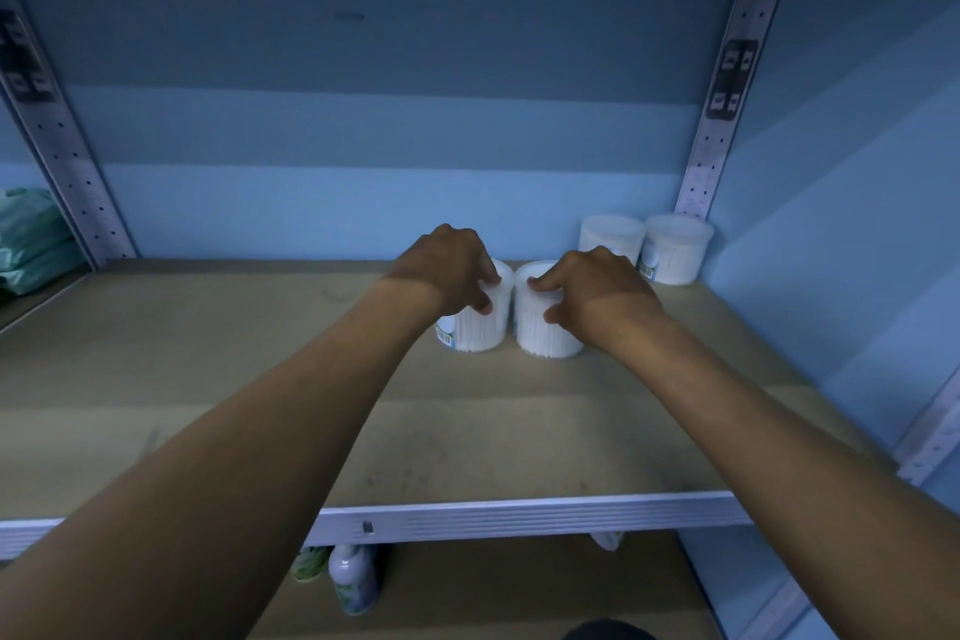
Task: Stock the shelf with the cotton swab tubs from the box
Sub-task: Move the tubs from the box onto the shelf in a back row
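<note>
Hands [519, 276] each grip one tub on shelf [208, 379].

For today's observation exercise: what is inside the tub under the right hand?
Through the clear wall of the right-hand tub, packed upright white cotton swabs show. The right hand grips its top, covering most of the lid and the upper contents.

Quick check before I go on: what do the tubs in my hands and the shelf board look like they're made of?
The two held tubs look like thin clear plastic with frosted white lids: the packed white swab sticks show through the walls. The shelf board looks like matte wood or laminate, tan with scuff marks; which one is unclear. Its front edge strip seems to be ribbed pale metal or plastic.
</note>
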Tool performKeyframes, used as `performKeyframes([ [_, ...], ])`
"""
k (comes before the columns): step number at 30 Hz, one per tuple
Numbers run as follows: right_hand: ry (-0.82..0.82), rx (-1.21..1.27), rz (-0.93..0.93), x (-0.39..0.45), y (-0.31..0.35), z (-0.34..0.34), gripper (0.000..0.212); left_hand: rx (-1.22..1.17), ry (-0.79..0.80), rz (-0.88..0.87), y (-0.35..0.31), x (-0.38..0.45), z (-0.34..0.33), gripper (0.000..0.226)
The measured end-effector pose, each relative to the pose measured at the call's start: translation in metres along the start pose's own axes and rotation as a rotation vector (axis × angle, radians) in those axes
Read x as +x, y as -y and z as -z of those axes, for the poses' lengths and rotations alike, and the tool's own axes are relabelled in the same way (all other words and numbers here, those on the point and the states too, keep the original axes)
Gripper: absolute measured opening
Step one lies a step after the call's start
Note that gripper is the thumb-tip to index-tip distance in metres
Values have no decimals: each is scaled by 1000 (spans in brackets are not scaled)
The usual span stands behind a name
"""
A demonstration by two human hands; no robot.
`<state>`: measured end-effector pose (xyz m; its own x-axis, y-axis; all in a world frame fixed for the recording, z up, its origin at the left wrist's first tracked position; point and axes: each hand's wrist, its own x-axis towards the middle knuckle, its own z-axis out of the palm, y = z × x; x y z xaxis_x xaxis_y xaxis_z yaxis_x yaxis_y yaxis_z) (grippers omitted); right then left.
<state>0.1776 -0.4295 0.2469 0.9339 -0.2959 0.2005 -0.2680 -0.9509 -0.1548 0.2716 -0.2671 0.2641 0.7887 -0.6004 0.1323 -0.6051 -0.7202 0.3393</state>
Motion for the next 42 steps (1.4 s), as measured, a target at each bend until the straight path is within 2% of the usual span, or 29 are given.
performKeyframes([
  [13,-91,128,69,66,-26,-22,46,21,-55,15,14,66,-14,43],
  [23,-75,110,38,115,-33,-30,52,36,-75,6,23,107,-19,41],
  [30,-72,25,46,136,-37,-30,52,19,-80,4,28,128,-21,41],
  [42,-61,42,-18,154,-38,-31,51,-20,-96,-19,29,145,-24,41],
])
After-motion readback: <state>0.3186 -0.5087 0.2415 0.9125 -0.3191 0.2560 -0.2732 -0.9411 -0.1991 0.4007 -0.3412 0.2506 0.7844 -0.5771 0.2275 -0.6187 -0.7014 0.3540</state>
